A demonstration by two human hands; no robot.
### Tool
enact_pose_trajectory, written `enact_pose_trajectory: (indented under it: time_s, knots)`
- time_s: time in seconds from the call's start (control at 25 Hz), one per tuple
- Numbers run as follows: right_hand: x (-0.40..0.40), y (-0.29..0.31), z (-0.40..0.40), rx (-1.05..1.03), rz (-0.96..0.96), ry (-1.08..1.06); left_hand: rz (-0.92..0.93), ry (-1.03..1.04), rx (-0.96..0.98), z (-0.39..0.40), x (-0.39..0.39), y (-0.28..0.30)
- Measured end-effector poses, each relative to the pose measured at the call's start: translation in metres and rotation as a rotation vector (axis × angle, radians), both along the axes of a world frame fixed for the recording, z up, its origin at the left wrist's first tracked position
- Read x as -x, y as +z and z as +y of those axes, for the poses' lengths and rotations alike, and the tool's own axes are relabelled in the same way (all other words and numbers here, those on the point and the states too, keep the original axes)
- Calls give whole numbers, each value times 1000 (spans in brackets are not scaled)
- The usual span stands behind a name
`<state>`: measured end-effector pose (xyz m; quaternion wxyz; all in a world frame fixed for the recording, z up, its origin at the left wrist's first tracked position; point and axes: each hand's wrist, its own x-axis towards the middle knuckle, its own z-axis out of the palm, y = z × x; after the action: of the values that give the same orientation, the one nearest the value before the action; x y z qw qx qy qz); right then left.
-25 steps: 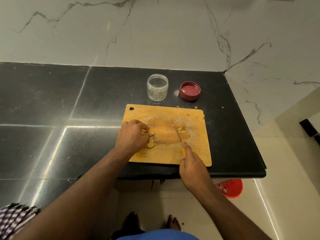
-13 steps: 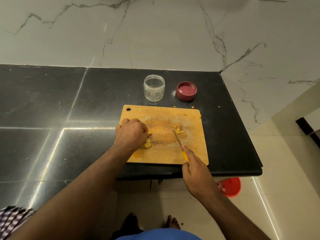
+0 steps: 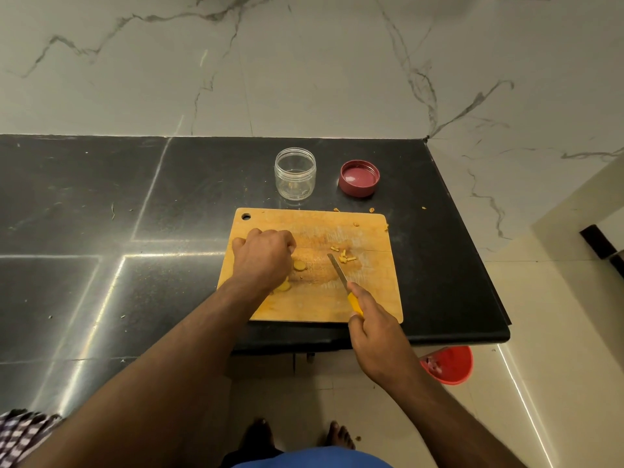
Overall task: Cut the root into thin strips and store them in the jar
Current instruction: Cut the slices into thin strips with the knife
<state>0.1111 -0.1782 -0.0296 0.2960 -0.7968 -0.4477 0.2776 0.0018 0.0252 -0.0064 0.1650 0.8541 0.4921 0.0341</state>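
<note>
A wooden cutting board (image 3: 371,298) lies near the counter's front edge. My left hand (image 3: 263,256) rests curled on the board's left part; a yellow root slice (image 3: 299,265) lies at its fingertips and another slice (image 3: 283,286) shows under the wrist. What the fingers hold is hidden. My right hand (image 3: 374,329) grips a yellow-handled knife (image 3: 338,270), its blade pointing up-left over the board. A few cut strips (image 3: 344,256) lie just right of the blade tip. The clear jar (image 3: 295,173) stands uncapped behind the board, its red lid (image 3: 359,178) upturned beside it.
The black counter (image 3: 118,231) ends at the right edge near the white marble wall (image 3: 304,62). Small root scraps (image 3: 371,210) lie behind the board. A red bucket (image 3: 449,364) sits on the floor below. Checked cloth (image 3: 20,434) shows at bottom left.
My right hand has drawn the knife slightly back toward me, away from the cut strips. My left hand has shifted a little left, uncovering one slice.
</note>
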Motion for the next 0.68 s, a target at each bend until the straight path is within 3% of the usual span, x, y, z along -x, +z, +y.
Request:
enact_pose_trajectory:
  time_s: [0.28,0.44,0.68]
  knots:
    - [1,0,3,2,18,19,147,-95,63,-3,3,-3]
    - [1,0,3,5,22,18,74,-80,54,-6,3,-4]
    - [-2,2,3,0,17,10,-57,-10,199,-7,-20,0]
